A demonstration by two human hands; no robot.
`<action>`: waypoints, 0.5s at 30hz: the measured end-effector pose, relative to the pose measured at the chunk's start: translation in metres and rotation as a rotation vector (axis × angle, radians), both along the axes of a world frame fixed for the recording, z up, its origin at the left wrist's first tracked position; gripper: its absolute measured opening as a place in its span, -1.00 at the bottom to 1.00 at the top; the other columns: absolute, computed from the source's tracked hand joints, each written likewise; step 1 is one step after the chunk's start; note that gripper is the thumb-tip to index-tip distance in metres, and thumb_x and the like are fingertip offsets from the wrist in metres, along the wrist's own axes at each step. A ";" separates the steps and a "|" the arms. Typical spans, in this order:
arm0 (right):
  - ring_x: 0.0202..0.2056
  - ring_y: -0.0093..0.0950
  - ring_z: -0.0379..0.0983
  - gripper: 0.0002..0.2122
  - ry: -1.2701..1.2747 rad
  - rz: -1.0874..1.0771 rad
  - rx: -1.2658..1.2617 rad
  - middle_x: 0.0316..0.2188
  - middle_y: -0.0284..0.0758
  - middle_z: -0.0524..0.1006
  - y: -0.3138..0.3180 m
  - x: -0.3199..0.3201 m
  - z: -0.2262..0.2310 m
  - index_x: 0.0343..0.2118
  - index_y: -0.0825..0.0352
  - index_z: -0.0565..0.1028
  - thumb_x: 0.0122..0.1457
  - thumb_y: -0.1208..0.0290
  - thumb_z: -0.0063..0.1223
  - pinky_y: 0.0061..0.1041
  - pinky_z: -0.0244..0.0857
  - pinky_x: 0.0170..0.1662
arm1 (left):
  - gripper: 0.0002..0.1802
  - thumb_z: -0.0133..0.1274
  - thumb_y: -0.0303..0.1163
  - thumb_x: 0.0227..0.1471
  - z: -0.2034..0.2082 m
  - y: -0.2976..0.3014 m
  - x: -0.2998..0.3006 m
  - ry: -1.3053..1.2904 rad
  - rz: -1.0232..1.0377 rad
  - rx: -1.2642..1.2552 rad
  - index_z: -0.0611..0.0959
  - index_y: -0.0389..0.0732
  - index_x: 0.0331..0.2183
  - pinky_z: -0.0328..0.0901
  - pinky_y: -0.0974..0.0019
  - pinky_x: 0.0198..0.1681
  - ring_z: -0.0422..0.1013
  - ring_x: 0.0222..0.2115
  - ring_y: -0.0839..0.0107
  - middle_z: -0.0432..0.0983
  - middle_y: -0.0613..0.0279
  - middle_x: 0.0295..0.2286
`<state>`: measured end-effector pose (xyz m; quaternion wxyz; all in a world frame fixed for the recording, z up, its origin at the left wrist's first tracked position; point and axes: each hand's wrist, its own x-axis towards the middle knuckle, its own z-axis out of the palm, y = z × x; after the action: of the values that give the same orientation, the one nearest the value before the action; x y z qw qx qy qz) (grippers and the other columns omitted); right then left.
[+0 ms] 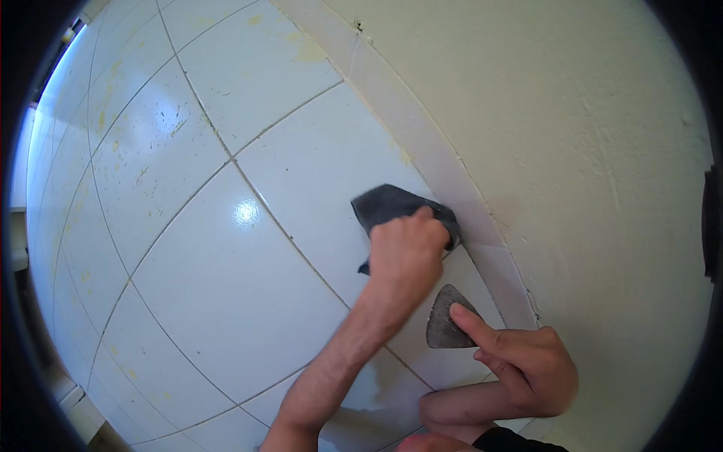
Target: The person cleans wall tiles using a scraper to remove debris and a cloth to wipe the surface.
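My left hand presses a dark grey cloth onto the white tiled floor, close to where the tiles meet the skirting. Its fingers are closed over the cloth, which spreads out ahead of the knuckles. Lower and to the right, my right hand grips a scraper with a grey, worn, roughly triangular metal blade. The thumb lies on the blade, and any handle is hidden in the fingers.
A pale skirting strip runs along the foot of the cream wall on the right. Yellowish smears and dark specks mark tiles at the upper left. A bare knee or leg is below my right hand. A dark object shows at the right rim.
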<state>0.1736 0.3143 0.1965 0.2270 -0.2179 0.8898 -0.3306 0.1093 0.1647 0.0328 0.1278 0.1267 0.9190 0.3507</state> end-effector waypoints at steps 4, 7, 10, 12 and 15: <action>-0.67 -0.47 0.42 -0.37 -0.059 -0.015 0.058 -0.65 -0.23 0.51 -0.007 -0.006 0.011 0.27 0.29 0.45 0.05 0.77 0.08 -0.62 0.30 -0.52 | -0.73 0.18 -0.54 -0.21 0.003 -0.026 -0.018 0.124 0.275 -0.066 0.76 -0.06 -0.36 0.45 0.00 -0.31 0.57 -0.30 0.04 0.54 0.19 -0.25; -0.64 -0.44 0.48 -0.37 -0.069 -0.047 -0.014 -0.63 -0.20 0.52 -0.003 -0.003 -0.005 0.29 0.25 0.44 0.08 0.75 0.08 -0.59 0.35 -0.49 | -0.72 0.17 -0.58 -0.20 -0.012 -0.045 -0.029 0.330 0.594 -0.181 0.74 -0.14 -0.33 0.44 -0.02 -0.31 0.56 -0.30 0.02 0.51 0.13 -0.15; -0.55 -0.35 0.57 -0.17 -0.081 0.000 0.000 -0.50 -0.26 0.63 0.002 -0.003 -0.011 0.36 0.15 0.35 -0.13 0.56 0.25 -0.41 0.43 -0.52 | -0.76 0.18 -0.58 -0.21 -0.019 -0.047 -0.027 0.341 0.547 -0.203 0.72 -0.20 -0.35 0.44 0.01 -0.32 0.56 -0.33 0.04 0.50 0.09 -0.11; -0.58 -0.37 0.55 -0.28 -0.059 -0.040 0.067 -0.56 -0.23 0.59 -0.001 -0.004 0.006 0.32 0.18 0.39 -0.02 0.65 0.16 -0.48 0.40 -0.50 | -0.88 0.17 -0.58 -0.20 -0.020 -0.017 -0.032 0.401 0.404 -0.143 0.70 -0.22 -0.47 0.45 0.05 -0.35 0.56 -0.36 0.11 0.51 0.11 -0.17; -0.61 -0.40 0.53 -0.36 -0.093 -0.015 0.040 -0.61 -0.21 0.55 -0.007 -0.005 -0.003 0.29 0.20 0.44 0.08 0.73 0.09 -0.55 0.38 -0.49 | -0.95 0.17 -0.55 -0.18 -0.023 -0.004 -0.016 0.360 0.227 -0.177 0.65 -0.20 -0.60 0.45 0.08 -0.44 0.58 -0.41 0.17 0.50 0.13 -0.27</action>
<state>0.1683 0.3072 0.1934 0.2700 -0.1909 0.8863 -0.3243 0.0937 0.1604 0.0100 -0.0679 0.0713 0.9626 0.2524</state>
